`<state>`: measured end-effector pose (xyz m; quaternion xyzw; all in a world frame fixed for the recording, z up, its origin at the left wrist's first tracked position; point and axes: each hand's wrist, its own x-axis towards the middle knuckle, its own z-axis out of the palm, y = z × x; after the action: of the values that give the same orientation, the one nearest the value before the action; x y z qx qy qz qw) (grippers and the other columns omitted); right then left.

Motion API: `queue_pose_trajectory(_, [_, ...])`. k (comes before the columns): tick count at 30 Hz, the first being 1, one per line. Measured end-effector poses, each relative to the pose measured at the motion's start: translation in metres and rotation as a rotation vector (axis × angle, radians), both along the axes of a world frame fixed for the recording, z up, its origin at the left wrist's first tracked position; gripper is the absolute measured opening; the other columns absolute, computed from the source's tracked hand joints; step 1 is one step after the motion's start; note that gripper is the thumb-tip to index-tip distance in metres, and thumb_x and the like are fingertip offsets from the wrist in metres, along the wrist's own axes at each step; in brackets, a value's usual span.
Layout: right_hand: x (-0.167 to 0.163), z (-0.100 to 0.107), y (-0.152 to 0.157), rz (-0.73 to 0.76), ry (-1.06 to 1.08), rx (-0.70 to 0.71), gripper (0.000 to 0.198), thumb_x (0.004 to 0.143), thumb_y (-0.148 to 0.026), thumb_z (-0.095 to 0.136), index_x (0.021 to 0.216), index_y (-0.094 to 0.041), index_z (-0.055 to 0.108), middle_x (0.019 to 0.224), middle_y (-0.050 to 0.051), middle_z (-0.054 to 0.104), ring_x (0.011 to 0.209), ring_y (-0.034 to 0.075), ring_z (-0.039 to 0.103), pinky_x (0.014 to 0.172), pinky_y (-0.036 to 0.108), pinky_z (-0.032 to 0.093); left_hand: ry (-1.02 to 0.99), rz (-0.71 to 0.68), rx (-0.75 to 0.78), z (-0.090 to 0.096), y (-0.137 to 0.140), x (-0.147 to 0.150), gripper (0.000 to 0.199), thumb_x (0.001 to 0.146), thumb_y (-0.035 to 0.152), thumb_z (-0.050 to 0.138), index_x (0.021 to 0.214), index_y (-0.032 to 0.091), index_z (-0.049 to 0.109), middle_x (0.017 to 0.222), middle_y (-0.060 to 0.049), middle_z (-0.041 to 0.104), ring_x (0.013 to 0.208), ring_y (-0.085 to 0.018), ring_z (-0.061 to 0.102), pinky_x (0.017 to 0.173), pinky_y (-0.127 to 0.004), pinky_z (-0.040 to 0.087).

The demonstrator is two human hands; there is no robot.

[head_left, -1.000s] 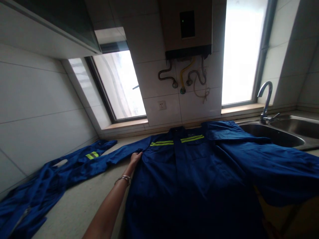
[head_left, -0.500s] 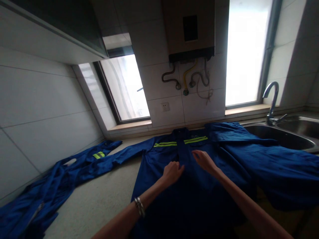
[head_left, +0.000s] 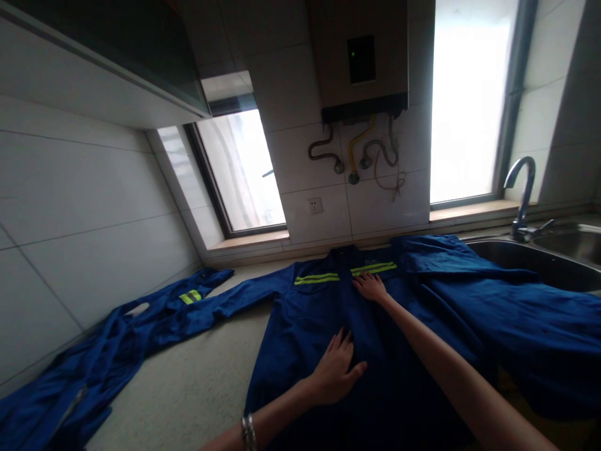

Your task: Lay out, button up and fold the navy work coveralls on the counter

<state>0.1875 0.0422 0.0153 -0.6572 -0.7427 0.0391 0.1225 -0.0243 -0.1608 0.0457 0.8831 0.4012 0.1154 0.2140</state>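
- A blue jacket (head_left: 399, 369) lies spread in front of the person, partly on the desk (head_left: 201, 369); clock directions below run from its middle, with 12 at the wall (head_left: 323, 150).
- Its collar (head_left: 342, 254) points to 11 o'clock; one yellow-green stripe (head_left: 317, 279) lies between 10 and 11, another (head_left: 389, 267) at 12.
- The left hand (head_left: 331, 373) is at about 8 o'clock, palm down, fingers straight and slightly parted, thumb held well out; it grips nothing. Whether it presses the cloth or sits just above, I cannot tell.
- Silver bangles (head_left: 248, 432) circle the left wrist.
- The right hand (head_left: 370, 287) is at 12 o'clock, fingers stretched out, loosely spread and flat at the second stripe; it has hold of nothing that shows.
- A sleeve (head_left: 251, 291) reaches out to 10 o'clock across the desk.
- At 9 o'clock lies more blue clothing (head_left: 70, 369), with a yellow-green patch (head_left: 190, 296); where it meets the sleeve is hard to make out.
- Blue cloth (head_left: 511, 319) spreads toward 2 and 3 o'clock, just beside the sink (head_left: 498, 257).
- The tap (head_left: 526, 194) rises at 2.
- On the wall, the heater (head_left: 333, 56) hangs at 12, its hoses (head_left: 319, 150) below, and the socket (head_left: 315, 205) sits at 11.
- One window (head_left: 239, 169) is between 10 and 11, the other (head_left: 474, 100) at 1.
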Motion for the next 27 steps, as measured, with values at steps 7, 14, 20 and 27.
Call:
queue_pose_trajectory(7, [0.002, -0.009, 0.006, 0.021, 0.009, 0.044, 0.055, 0.092, -0.055, 0.023, 0.138, -0.029, 0.038, 0.147, 0.008, 0.029, 0.134, 0.027, 0.023, 0.106, 0.048, 0.009, -0.396, 0.41, -0.515, 0.004, 0.03, 0.009, 0.042, 0.078, 0.058, 0.051, 0.073, 0.016, 0.055, 0.067, -0.004, 0.059, 0.067, -0.019, 0.062, 0.06, -0.029, 0.05])
queue_pose_trajectory(14, [0.005, -0.004, 0.006, 0.044, 0.008, 0.059, 0.057, 0.09, -0.056, 0.027, 0.136, -0.026, 0.042, 0.144, 0.01, 0.034, 0.131, 0.028, 0.028, 0.104, 0.049, 0.012, -0.285, 0.421, -0.798, 0.002, 0.007, 0.007, 0.027, 0.091, 0.022, 0.034, 0.114, 0.01, 0.041, 0.048, 0.007, 0.047, 0.039, -0.016, 0.059, 0.039, -0.021, 0.044])
queue_pose_trajectory(20, [-0.036, 0.001, -0.005, 0.175, 0.048, 0.075, 0.072, 0.088, -0.062, 0.021, 0.139, -0.013, 0.037, 0.146, 0.015, 0.028, 0.135, 0.029, 0.02, 0.107, 0.048, 0.011, 0.223, 0.172, 0.133, 0.002, -0.027, 0.007, 0.042, 0.083, 0.014, 0.041, 0.117, -0.008, 0.054, 0.047, 0.003, 0.052, 0.036, -0.012, 0.049, 0.038, -0.017, 0.034])
queue_pose_trajectory(27, [-0.071, -0.003, -0.016, 0.201, 0.036, -0.079, 0.089, 0.082, -0.071, 0.017, 0.144, -0.008, 0.024, 0.151, 0.018, 0.013, 0.138, 0.033, 0.008, 0.106, 0.057, 0.005, 0.578, -0.176, 0.782, -0.04, -0.051, -0.003, 0.058, 0.081, 0.012, 0.045, 0.136, -0.002, 0.036, 0.063, -0.013, 0.064, 0.041, -0.016, 0.054, 0.041, -0.025, 0.037])
